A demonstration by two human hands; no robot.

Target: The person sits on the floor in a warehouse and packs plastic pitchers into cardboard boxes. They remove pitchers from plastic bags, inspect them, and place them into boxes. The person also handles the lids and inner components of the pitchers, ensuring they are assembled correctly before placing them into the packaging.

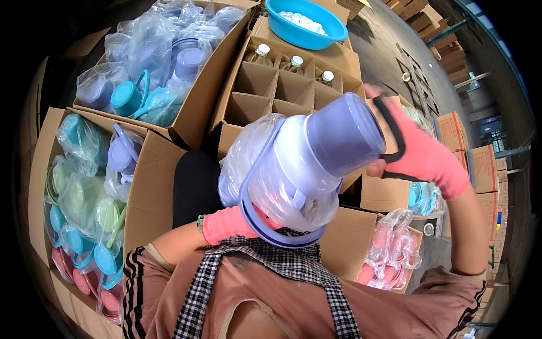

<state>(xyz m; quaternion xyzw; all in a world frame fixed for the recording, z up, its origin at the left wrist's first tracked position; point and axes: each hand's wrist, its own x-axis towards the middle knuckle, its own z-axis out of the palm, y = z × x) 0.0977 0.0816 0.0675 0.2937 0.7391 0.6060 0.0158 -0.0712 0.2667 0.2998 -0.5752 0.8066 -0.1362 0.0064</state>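
A lilac-and-white jug (291, 148), partly in clear plastic (241, 158), tilts before a worker's chest, grasped low by the left hand's (240, 222) grip; the right hand (420, 148) curves, unclosed, beside its lilac cap (347, 133). Beyond stand a divided carton (293, 86) of white-capped bottles (262, 50) and a turquoise basin (296, 38).

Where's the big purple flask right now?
Head view, centre: the purple flask is tilted in front of the chest, left hand at its handle end, right hand by its opposite end, divided carton just beyond.
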